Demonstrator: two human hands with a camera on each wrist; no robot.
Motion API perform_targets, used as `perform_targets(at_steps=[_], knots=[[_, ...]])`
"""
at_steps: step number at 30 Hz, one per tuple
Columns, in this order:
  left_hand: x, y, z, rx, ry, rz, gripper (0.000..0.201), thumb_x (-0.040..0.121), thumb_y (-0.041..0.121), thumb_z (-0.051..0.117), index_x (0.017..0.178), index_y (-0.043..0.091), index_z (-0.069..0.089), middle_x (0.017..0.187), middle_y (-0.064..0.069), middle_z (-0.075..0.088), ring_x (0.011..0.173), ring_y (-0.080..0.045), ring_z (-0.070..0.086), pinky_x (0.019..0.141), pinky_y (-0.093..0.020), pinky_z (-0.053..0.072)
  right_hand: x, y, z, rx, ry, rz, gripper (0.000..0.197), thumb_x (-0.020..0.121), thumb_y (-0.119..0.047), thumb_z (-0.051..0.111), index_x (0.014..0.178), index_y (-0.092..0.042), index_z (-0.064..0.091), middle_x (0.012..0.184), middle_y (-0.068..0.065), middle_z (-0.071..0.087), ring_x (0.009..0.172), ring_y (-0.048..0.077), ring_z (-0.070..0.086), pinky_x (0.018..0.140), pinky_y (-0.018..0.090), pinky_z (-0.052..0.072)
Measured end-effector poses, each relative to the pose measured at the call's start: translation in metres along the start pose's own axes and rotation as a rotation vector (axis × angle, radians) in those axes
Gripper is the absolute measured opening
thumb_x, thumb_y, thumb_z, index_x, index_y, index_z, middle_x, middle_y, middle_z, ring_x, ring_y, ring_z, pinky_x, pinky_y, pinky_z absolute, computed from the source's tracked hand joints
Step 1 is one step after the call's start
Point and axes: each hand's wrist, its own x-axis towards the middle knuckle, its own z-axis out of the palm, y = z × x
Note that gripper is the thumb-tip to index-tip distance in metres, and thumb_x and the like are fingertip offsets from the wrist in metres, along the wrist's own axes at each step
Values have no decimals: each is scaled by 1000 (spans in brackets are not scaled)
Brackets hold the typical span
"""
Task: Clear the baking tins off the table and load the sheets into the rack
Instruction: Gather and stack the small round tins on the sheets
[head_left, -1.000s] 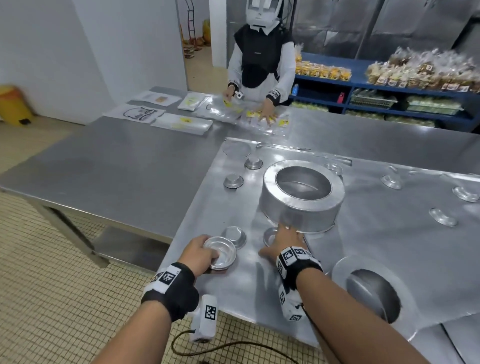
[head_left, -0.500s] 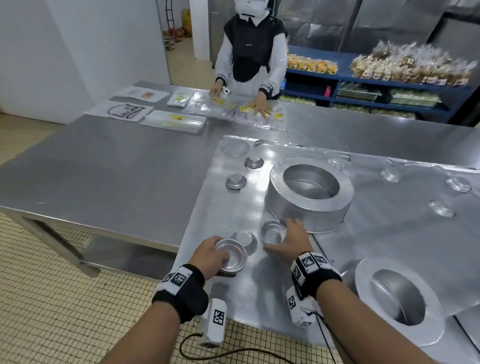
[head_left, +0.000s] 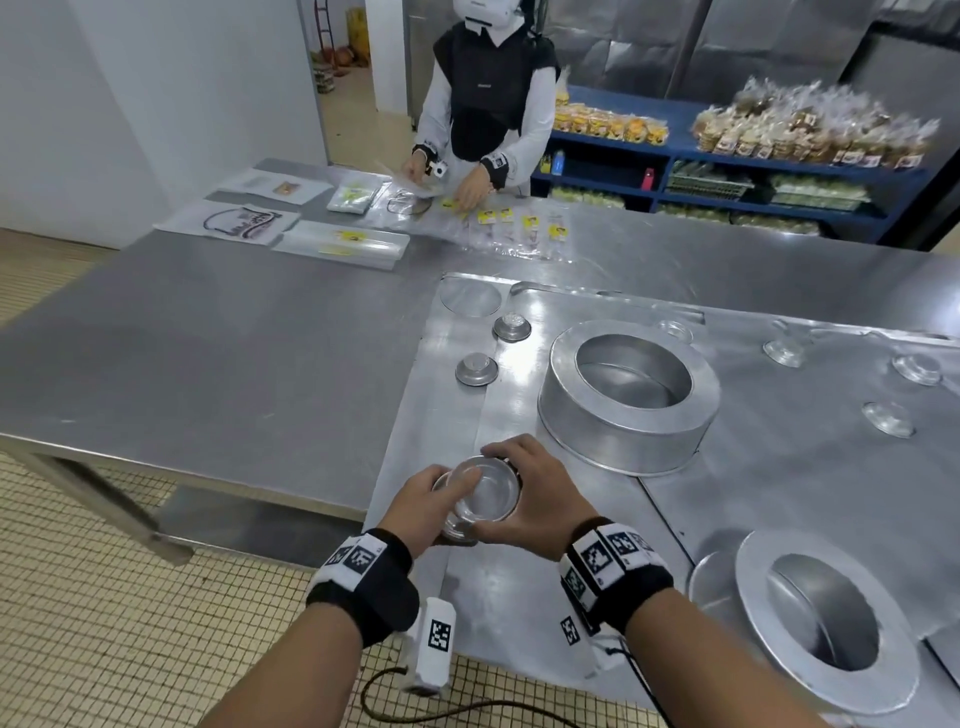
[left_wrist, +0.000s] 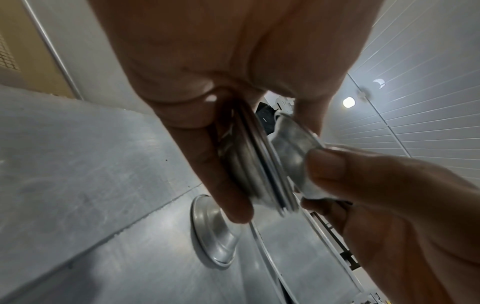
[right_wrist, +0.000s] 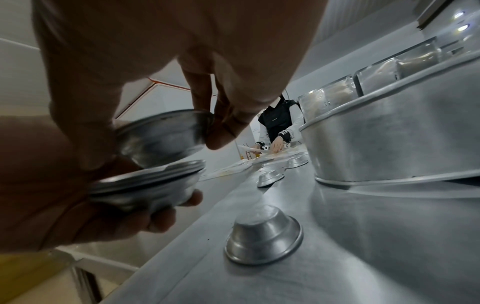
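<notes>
My left hand (head_left: 431, 506) grips a stack of small round tins (right_wrist: 148, 185) from below, just above the near left part of the baking sheet (head_left: 779, 493). My right hand (head_left: 530, 493) pinches one more small tin (right_wrist: 163, 133) by its rim, right above that stack (left_wrist: 249, 164) and close to it. An upturned small tin (right_wrist: 262, 236) lies on the sheet under my hands. Two more upturned small tins (head_left: 476, 370) (head_left: 511, 327) sit further back. A large round tin (head_left: 628, 395) stands just beyond my right hand.
A second large round tin (head_left: 821, 623) sits at the near right. Three small tins (head_left: 783, 351) lie on the sheet's far right. Across the steel table (head_left: 208, 353) a person (head_left: 488, 104) handles plastic bags. Blue shelves of packed bread (head_left: 779, 135) stand behind.
My right hand lifted a small tin off the sheet beside the large tin and brought it left over the stack. My left hand rose slightly and moved right to meet it.
</notes>
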Motion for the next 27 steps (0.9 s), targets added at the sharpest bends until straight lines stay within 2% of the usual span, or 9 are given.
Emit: perform_targets(at_steps=[3,6,8,10,12,17,20,23,27], knots=[[5,-1,-1,88,5,40,21,88,20,74,102,10,63,94,-14,69,83,-26,70,68,-45,62,5,-2,8,-12,-43,-33,86,53,-50,91,125,-16,58,114,-8,51,97,-2,52,87,3,38],[6,-1,-2,135,13,71,14,90,11,68,103,11,61,91,-11,69,78,-22,68,58,-32,55,10,-3,12,-62,-88,-63,88,55,-52,89,130,-18,55,119,-7,51,107,6,50,94,15,42],[10,-2,-4,155,36,88,16,90,6,66,105,12,61,95,-13,69,82,-24,69,60,-35,58,13,-2,14,-73,-107,-75,88,57,-50,89,132,-20,54,121,-6,51,113,11,47,98,22,43],[15,-5,-6,169,55,99,20,90,4,65,105,16,62,98,-14,71,87,-28,71,69,-45,60,16,-1,14,-60,-117,-83,87,57,-46,91,132,-22,55,122,-5,52,115,13,45,99,24,42],[19,-6,-7,171,61,90,24,89,1,62,103,20,63,98,-13,72,90,-30,72,71,-48,61,19,3,15,-54,-141,-76,89,55,-46,91,133,-24,55,124,-5,52,116,12,43,100,23,40],[25,-7,-6,189,112,91,24,90,-5,59,101,17,62,93,-13,68,80,-26,69,62,-40,61,33,24,13,-76,-289,16,102,52,-37,94,141,-20,48,134,-6,48,121,11,45,105,25,39],[27,-8,-5,194,156,60,19,91,-7,59,102,9,60,91,-15,63,69,-24,65,50,-35,58,39,34,8,-207,-320,108,96,63,-32,88,146,-18,42,141,-3,43,130,16,39,109,29,38],[28,-11,-8,185,173,40,17,91,-7,59,100,7,59,88,-16,61,65,-25,63,52,-43,60,44,44,8,-334,-330,200,86,75,-38,78,148,-17,38,145,2,40,134,23,35,111,30,33],[28,-16,-13,203,210,19,17,90,-5,63,100,9,61,86,-15,62,70,-28,62,59,-55,60,45,52,15,-416,-376,267,78,74,-51,72,139,-17,48,138,5,46,129,28,38,107,34,39]])
